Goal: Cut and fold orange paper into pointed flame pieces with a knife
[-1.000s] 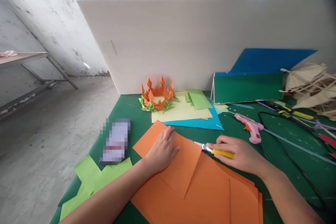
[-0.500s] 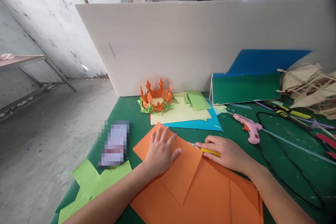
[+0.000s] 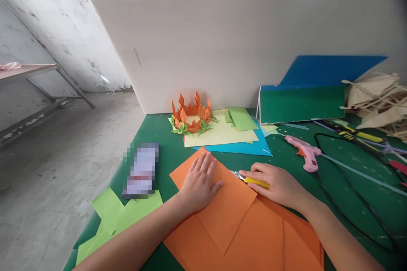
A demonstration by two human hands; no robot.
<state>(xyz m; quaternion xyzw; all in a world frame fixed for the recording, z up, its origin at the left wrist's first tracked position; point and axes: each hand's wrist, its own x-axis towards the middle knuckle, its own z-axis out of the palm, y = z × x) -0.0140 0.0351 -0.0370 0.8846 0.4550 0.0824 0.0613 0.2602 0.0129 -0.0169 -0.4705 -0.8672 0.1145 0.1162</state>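
My left hand (image 3: 199, 182) lies flat with fingers spread on a folded orange paper sheet (image 3: 222, 207), pressing it onto the green table (image 3: 165, 135). My right hand (image 3: 275, 184) is closed around a yellow utility knife (image 3: 252, 181), whose blade tip rests at the sheet's right edge. More orange sheets (image 3: 276, 237) lie underneath, toward me.
An orange and green origami crown (image 3: 190, 116) sits on yellow paper (image 3: 222, 133) and blue paper (image 3: 251, 147) at the back. A pink glue gun (image 3: 303, 151), black cable (image 3: 349, 203), green and blue folder (image 3: 302, 103), wooden sticks (image 3: 378, 101), a blurred phone (image 3: 141, 169), green scraps (image 3: 117, 216) and a white board (image 3: 238, 42) surround them.
My right hand slid the knife leftward along the sheet's edge, toward my left hand. My left hand's fingers spread out on the orange paper.
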